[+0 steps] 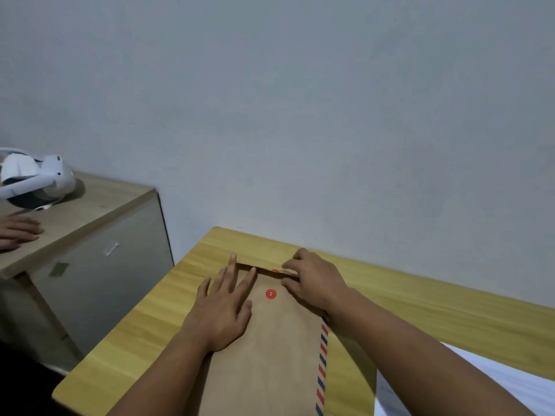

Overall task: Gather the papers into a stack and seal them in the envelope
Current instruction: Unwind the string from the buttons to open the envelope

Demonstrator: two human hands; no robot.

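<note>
A brown envelope [270, 349] lies lengthwise away from the person; left hand [223, 307] presses it flat, fingers straight, while right hand [312, 280] pinches the far-end flap [271, 269].

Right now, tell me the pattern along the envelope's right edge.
Red and blue diagonal stripes, head view.

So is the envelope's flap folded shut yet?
Not yet. The right hand pinches the flap, only partly folded over; the left hand lies flat on the envelope.
</note>
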